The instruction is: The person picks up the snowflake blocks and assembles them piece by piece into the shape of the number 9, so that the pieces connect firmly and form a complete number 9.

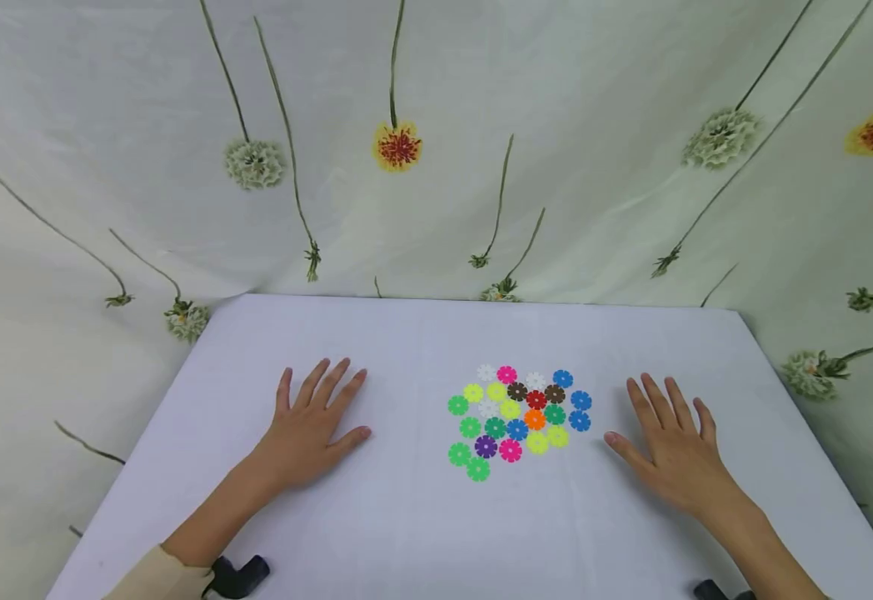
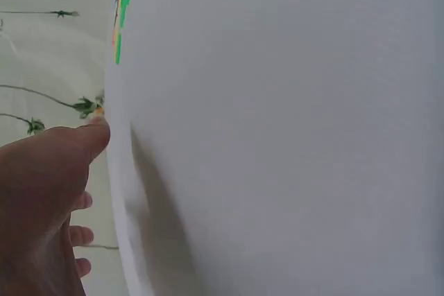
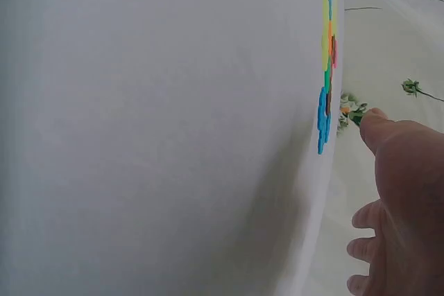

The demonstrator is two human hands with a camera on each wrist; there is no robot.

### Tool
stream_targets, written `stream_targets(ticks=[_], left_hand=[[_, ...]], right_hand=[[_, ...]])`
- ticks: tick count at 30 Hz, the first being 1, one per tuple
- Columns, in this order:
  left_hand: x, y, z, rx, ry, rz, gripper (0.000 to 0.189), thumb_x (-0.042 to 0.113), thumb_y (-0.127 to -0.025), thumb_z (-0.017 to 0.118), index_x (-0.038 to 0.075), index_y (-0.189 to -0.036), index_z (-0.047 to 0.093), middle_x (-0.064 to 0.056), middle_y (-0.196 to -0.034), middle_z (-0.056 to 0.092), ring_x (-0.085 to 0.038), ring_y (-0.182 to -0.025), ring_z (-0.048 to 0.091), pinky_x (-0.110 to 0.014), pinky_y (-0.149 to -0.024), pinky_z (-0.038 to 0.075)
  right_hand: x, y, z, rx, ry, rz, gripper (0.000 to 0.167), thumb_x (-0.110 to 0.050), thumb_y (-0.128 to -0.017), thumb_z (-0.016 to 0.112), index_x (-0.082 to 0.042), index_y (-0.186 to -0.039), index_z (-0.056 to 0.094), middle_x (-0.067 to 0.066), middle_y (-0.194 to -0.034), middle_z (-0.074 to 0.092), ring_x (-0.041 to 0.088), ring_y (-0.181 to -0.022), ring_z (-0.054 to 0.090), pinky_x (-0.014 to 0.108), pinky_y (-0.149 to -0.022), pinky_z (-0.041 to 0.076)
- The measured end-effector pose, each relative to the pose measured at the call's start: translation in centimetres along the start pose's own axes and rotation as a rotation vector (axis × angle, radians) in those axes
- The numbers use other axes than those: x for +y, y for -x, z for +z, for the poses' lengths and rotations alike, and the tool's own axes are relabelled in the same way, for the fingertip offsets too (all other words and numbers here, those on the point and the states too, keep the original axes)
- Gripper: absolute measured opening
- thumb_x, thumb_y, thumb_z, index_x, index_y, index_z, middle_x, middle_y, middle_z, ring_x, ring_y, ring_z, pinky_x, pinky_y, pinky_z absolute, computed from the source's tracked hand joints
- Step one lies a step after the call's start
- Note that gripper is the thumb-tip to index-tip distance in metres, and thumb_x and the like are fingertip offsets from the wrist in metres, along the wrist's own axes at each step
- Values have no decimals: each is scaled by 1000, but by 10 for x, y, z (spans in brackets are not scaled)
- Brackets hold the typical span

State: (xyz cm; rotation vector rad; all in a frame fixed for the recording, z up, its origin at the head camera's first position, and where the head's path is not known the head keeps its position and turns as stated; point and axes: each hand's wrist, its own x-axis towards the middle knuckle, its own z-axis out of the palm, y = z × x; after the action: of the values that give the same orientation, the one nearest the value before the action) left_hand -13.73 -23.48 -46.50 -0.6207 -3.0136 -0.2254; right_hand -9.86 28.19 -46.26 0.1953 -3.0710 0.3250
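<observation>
A loose cluster of small round notched plastic discs lies flat on the white table, between my hands in the head view. Among them are a purple disc (image 1: 485,447), an orange disc (image 1: 534,419), a red disc (image 1: 536,400) and several green, yellow, blue, pink, brown and white ones. To the left of the cluster, my left hand (image 1: 309,437) is palm down with fingers spread and holds nothing. My right hand (image 1: 676,454) is spread likewise on the other side, its thumb pointing toward the nearest blue disc (image 1: 580,421). Both wrist views show the discs edge-on beyond the thumbs.
The white table (image 1: 376,533) has its far edge against a hanging cloth (image 1: 436,217) printed with flowers and stems. A black strap piece (image 1: 240,577) sits at the left wrist, and another black piece (image 1: 710,590) is by the right forearm.
</observation>
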Motion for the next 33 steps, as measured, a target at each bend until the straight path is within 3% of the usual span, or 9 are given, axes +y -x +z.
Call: stream_targets(ticks=[4,8,11,15,18,22,28,33], left_hand=[[17,-11,-4,-5,71,67,75,54,-102,67,22,-164,41,-11,-170,40,-39,-162,28,-76,-127,8],[37,-22,-9,-12,165,124,49,46,-99,76,23,-140,64,-2,-145,62,-30,-143,50,-66,-121,30],[54,-28,-9,-59,243,176,33,40,-98,78,25,-126,72,5,-130,69,-22,-126,59,-56,-110,43],[75,-36,-5,-153,303,257,28,38,-99,77,26,-125,73,9,-122,71,-14,-114,61,-45,-102,50],[85,-41,0,-209,306,296,29,37,-100,77,28,-127,73,11,-118,70,-8,-102,61,-35,-94,54],[92,-49,3,-241,305,320,27,34,-99,79,28,-125,75,12,-113,70,-4,-91,60,-25,-79,53],[101,-56,5,-233,313,343,23,30,-96,82,26,-119,78,10,-109,70,-4,-87,60,-22,-75,51],[105,-57,7,-243,316,367,22,29,-96,82,26,-117,77,10,-109,68,-4,-87,60,-21,-74,51]], right_hand=[[-8,-2,-2,-20,-67,-4,94,-60,-99,64,-8,-169,29,26,-175,25,55,-162,14,81,-121,10],[-25,-5,-6,-57,-202,8,90,-56,-93,76,-11,-163,42,26,-169,37,55,-157,23,82,-115,20],[-42,-7,-6,-61,-251,-2,82,-51,-87,84,-13,-154,55,24,-160,50,50,-149,34,77,-112,28],[-67,-10,-4,-38,-285,-80,59,-43,-85,89,-18,-134,71,13,-141,65,39,-134,47,65,-105,40],[-86,-12,0,-53,-330,-168,39,-38,-84,91,-23,-118,77,2,-123,70,27,-120,52,52,-98,48],[-109,-14,10,-120,-352,-261,26,-36,-86,90,-28,-107,78,-9,-108,69,13,-109,50,40,-90,53],[-134,-15,23,-199,-360,-296,26,-34,-87,89,-28,-110,77,-15,-105,66,6,-107,52,33,-90,55],[-143,-15,29,-162,-374,-348,29,-29,-88,88,-26,-115,77,-13,-106,68,5,-104,53,30,-89,54]])
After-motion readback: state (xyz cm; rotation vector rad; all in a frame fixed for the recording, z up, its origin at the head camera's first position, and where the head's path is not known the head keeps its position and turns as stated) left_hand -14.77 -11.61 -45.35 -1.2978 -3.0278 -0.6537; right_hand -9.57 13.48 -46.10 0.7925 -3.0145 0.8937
